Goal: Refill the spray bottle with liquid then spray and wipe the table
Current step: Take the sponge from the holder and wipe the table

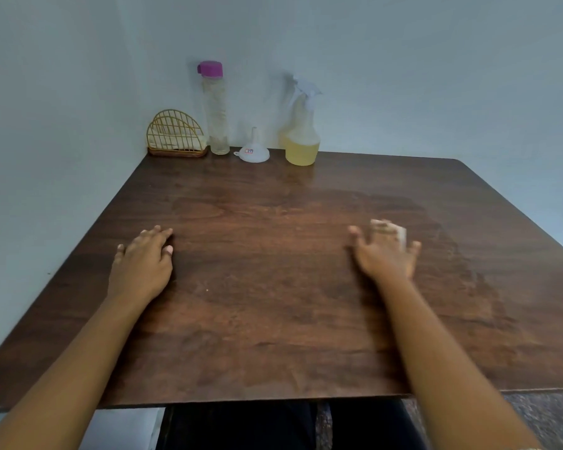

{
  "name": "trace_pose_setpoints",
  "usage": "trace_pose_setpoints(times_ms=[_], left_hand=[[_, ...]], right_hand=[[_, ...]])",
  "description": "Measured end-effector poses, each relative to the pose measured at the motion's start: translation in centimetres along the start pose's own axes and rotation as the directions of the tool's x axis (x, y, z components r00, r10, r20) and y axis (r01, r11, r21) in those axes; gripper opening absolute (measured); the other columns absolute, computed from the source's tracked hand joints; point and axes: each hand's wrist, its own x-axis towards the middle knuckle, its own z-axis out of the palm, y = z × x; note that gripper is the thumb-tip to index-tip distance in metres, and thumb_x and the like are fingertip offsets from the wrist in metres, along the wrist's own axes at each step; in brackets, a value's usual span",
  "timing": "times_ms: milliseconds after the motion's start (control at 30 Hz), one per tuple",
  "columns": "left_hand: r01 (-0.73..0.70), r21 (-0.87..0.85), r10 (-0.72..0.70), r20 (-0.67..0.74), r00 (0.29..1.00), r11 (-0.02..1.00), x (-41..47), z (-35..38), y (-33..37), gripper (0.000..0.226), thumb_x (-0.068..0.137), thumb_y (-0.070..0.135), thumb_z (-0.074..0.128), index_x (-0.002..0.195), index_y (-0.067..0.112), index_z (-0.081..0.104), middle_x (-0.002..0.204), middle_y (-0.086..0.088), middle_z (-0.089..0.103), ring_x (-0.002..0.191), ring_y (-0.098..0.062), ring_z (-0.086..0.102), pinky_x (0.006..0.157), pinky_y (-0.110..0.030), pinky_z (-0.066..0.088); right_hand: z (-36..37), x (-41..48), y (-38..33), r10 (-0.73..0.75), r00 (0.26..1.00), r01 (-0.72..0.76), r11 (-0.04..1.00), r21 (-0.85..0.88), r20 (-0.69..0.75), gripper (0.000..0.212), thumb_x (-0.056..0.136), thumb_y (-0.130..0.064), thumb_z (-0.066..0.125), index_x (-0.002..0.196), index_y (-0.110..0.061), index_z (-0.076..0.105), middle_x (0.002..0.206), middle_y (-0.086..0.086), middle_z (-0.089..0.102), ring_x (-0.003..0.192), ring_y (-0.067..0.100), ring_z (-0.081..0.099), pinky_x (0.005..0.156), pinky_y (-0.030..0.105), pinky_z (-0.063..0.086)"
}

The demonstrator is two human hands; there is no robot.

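A clear spray bottle [300, 138] with yellow liquid in its lower part stands at the back of the brown wooden table [273, 336]. A white funnel [253, 152] lies upside down to its left. Beside that stands a tall clear bottle [216, 108] with a purple cap. My right hand [385, 254] lies flat with fingers spread, pressing a white folded cloth [395, 231] onto the table at the right. My left hand [143, 261] rests flat on the table at the left, holding nothing. A damp sheen covers the table around the cloth.
A gold wire holder [176, 134] with folded cloths sits in the back left corner against the wall. Pale walls close the table's back and left sides. The near edge of the table runs just above my dark-clad legs.
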Motion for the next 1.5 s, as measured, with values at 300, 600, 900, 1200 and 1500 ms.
trace_pose_setpoints(times_ms=[300, 600, 900, 1200, 1500], left_hand=[[0.068, -0.176, -0.075, -0.033, 0.997, 0.982, 0.4, 0.1, -0.5, 0.046, 0.099, 0.006, 0.036, 0.141, 0.021, 0.045, 0.154, 0.000, 0.035, 0.145, -0.019, 0.024, 0.119, -0.044, 0.011], [0.151, -0.324, -0.210, -0.155, 0.965, 0.934, -0.1, -0.6, -0.8, 0.047, 0.095, 0.001, 0.039, 0.137, 0.020, 0.051, 0.144, -0.009, 0.048, 0.138, -0.025, 0.037, 0.119, -0.045, 0.014], [0.115, -0.666, -0.334, -0.211, 0.919, 0.737, -0.4, -1.6, -0.7, 0.039, 0.097, 0.005, 0.039, 0.127, 0.021, 0.058, 0.136, -0.001, 0.055, 0.127, -0.017, 0.048, 0.096, -0.023, 0.034], [0.124, -0.481, -0.222, -0.152, 0.963, 0.868, -0.4, -1.0, -0.9, 0.032, 0.096, 0.021, 0.048, 0.126, 0.026, 0.059, 0.133, -0.006, 0.058, 0.126, -0.026, 0.048, 0.109, -0.043, 0.035], [0.043, 0.219, -0.076, 0.147, 0.986, 0.975, -0.4, 0.3, 0.9, 0.064, 0.095, 0.062, 0.014, 0.152, 0.034, 0.008, 0.162, -0.004, 0.003, 0.149, -0.030, -0.001, 0.116, -0.056, 0.001]], right_hand=[[4.0, -3.6, -14.1, -0.247, 0.968, 0.248, 0.969, -0.012, 0.033, 0.085, 0.091, -0.065, 0.010, 0.150, -0.003, 0.007, 0.159, 0.012, 0.007, 0.147, 0.023, 0.000, 0.114, 0.053, -0.008], [4.9, -7.7, -16.9, -0.492, 0.867, 0.489, 0.870, 0.058, 0.082, 0.074, 0.094, -0.061, 0.014, 0.152, -0.015, 0.006, 0.160, 0.000, 0.004, 0.147, 0.013, -0.002, 0.113, 0.050, -0.011], [5.5, -13.5, -17.0, -0.506, 0.857, 0.503, 0.862, 0.054, 0.096, 0.081, 0.093, -0.061, 0.016, 0.150, -0.006, 0.001, 0.160, 0.008, 0.001, 0.147, 0.018, -0.005, 0.113, 0.049, -0.014], [4.1, -9.1, -9.7, -0.388, 0.921, 0.388, 0.922, 0.004, 0.035, 0.073, 0.093, -0.062, 0.016, 0.152, -0.021, 0.008, 0.160, -0.004, 0.004, 0.146, 0.010, -0.002, 0.113, 0.051, -0.011], [2.0, -3.9, -5.7, -0.050, 0.999, 0.050, 0.997, -0.060, 0.014, 0.081, 0.092, -0.064, 0.008, 0.151, -0.007, 0.004, 0.160, 0.009, 0.001, 0.147, 0.020, -0.005, 0.115, 0.055, -0.006]])
